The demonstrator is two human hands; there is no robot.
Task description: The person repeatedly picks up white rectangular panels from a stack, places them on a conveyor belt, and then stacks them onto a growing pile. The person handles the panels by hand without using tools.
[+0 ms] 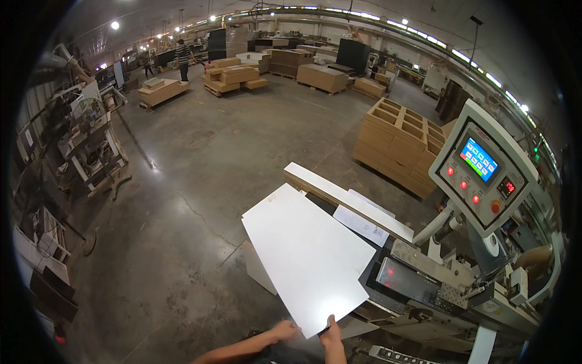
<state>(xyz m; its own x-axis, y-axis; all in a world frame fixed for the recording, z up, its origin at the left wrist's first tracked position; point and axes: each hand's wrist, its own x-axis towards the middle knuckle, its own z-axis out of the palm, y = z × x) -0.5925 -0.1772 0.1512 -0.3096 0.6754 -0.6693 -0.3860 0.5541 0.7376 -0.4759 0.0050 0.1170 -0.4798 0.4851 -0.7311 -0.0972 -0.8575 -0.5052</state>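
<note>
Lower centre of the frame: white panel [306, 255], large, flat, rectangular, held tilted with its far corner toward mid-frame and its near corner at the bottom edge. Right hand [331, 330] clamped on the near edge, thumb on the top face, fingers under. Left hand [283, 330] just beside it at the panel's lower left edge, fingers curled against the underside; grip itself partly hidden, cannot tell how firmly it closes. Both forearms enter from the bottom edge.

Panel lies over the infeed end of a machine [424, 285] in the lower right. Long white board [345, 200] lies along the machine behind the panel, running diagonally up-left, touching or just beside the panel's far edge. Paper sheet [361, 223] sits between board and panel.

Right of frame: control console [482, 167] on a pale arm, coloured screen lit, red buttons around it. Behind it, mid-right, stack of brown gridded frames [403, 142] on the concrete floor [182, 182]. Upper centre: more brown board stacks [233, 77]. Upper left: a person [182, 59] stands well apart. Left edge: racks and machinery [91, 139].
</note>
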